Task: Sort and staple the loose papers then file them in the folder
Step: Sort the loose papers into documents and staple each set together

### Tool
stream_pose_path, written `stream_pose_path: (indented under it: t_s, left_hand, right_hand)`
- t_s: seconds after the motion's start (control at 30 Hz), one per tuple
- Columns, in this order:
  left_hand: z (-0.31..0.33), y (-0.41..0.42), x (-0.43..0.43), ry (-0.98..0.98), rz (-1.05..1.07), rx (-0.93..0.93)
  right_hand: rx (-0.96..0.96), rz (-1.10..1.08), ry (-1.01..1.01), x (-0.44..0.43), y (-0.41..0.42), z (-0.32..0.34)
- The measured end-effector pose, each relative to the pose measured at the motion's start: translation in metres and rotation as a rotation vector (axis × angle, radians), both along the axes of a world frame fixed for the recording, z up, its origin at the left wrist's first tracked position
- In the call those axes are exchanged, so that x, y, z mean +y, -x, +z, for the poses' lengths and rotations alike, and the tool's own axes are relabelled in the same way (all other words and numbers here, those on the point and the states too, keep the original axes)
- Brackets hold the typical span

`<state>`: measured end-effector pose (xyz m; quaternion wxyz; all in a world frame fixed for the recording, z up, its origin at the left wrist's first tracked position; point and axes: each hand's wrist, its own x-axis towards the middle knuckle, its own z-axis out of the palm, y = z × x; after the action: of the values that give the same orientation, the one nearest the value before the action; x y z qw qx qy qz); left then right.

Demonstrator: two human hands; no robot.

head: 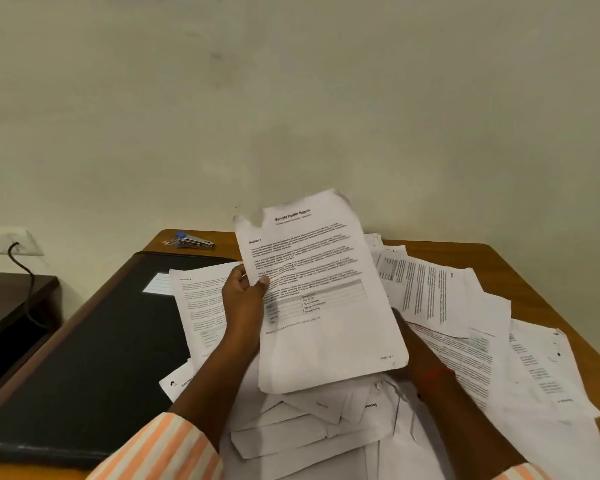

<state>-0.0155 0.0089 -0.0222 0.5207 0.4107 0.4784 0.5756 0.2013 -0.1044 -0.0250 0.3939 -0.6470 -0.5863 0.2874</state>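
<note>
Nearest to me are the striped sleeve (160,452) of the person and a heap of loose papers (309,427), some of them folded or lying face down, which covers the near part of the worktop (534,268). Above this heap the left hand (243,299) holds up one health report (326,296); its grip is narrow, the thumb on the printed face at the left edge and the fingers behind. The right hand (416,358) is at the lower right corner of the report, but the paper hides its fingers, so I cannot tell whether its grip is closed on the sheet or only supports it. To the left lies the black folder (94,348), closed and flat, with one printed sheet (198,306) lying partly over its right edge. More pages are spread on the right side, turned in different directions. At the far left corner the stapler (193,240) lies alone, well apart from both hands. I think the sorting step is in hand and the stapling is not yet started. The next move calls for reading the heading and page number, then finding the pages that belong with it.
</note>
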Motion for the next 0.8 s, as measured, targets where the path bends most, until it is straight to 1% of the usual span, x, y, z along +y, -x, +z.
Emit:
stream_pose_path:
  t_s: [0.07, 0.1, 0.13, 0.17, 0.2, 0.27, 0.3, 0.33, 0.37, 0.4, 0.43, 0.47, 0.5, 0.53, 0.57, 0.6, 0.63, 0.7, 0.73, 0.77, 0.8]
  left_hand:
    - [-0.001, 0.0, 0.0, 0.013, 0.013, -0.006]
    - [-0.001, 0.0, 0.001, 0.02, 0.018, -0.006]
    - [-0.001, 0.0, 0.0, 0.024, 0.022, -0.011]
    - [-0.001, 0.0, 0.0, 0.025, 0.025, -0.015]
    - [0.0, 0.0, -0.001, 0.022, 0.029, -0.016]
    - [0.001, 0.001, -0.001, 0.025, 0.032, -0.011]
    - [0.001, 0.002, 0.0, 0.032, 0.027, -0.016]
    - [0.001, 0.001, 0.0, 0.041, 0.021, -0.021]
    - [0.001, 0.002, 0.001, 0.045, 0.017, -0.019]
    - [0.001, 0.002, 0.001, 0.047, 0.014, -0.014]
    - [0.001, 0.002, 0.002, 0.046, 0.009, -0.01]
    - [0.001, 0.002, 0.002, 0.046, 0.005, -0.009]
    - [0.001, 0.002, 0.003, 0.046, 0.0, -0.009]
    - [0.001, 0.002, 0.003, 0.049, -0.005, -0.013]
    - [0.001, 0.003, 0.003, 0.052, -0.009, -0.018]
    - [0.001, 0.003, 0.003, 0.059, -0.014, -0.024]
    - [0.0, 0.003, 0.003, 0.065, -0.02, -0.029]
    - [0.001, 0.003, 0.002, 0.067, -0.022, -0.028]
    - [0.001, 0.003, 0.001, 0.065, -0.021, -0.034]
    - [0.001, 0.003, 0.0, 0.062, -0.018, -0.04]
    - [0.001, 0.003, 0.0, 0.061, -0.014, -0.044]
  right_hand:
    - [0.05, 0.01, 0.089, -0.012, 0.027, 0.019]
    - [0.129, 0.051, 0.118, -0.022, 0.042, 0.027]
    - [0.175, 0.044, 0.188, -0.021, 0.046, 0.024]
    - [0.122, 0.071, 0.247, -0.014, 0.05, 0.024]
    - [0.017, 0.072, 0.238, 0.01, 0.017, -0.049]
    - [0.022, -0.01, 0.379, 0.005, -0.002, -0.086]
    - [0.004, 0.015, 0.434, 0.004, -0.005, -0.086]
    - [0.187, -0.125, 0.41, 0.006, -0.016, -0.099]
    - [0.134, -0.155, 0.39, 0.008, -0.022, -0.108]
    - [0.175, -0.146, 0.415, 0.017, -0.048, -0.144]
    - [0.153, -0.22, 0.404, 0.029, -0.073, -0.169]
    - [0.14, -0.187, 0.327, 0.027, -0.083, -0.175]
    - [0.165, -0.23, 0.217, 0.028, -0.09, -0.174]
    - [0.113, -0.288, 0.119, 0.035, -0.109, -0.194]
    - [0.038, -0.163, 0.064, 0.034, -0.094, -0.154]
    - [0.009, -0.104, 0.097, 0.021, -0.051, -0.078]
    - [0.029, -0.2, 0.001, 0.019, -0.025, -0.025]
    - [-0.084, -0.235, -0.189, 0.017, -0.028, 0.003]
    - [-0.04, -0.318, -0.176, 0.017, -0.032, 0.001]
    - [-0.005, -0.332, -0.179, 0.018, -0.043, -0.003]
    - [0.028, -0.386, -0.132, 0.017, -0.048, -0.002]
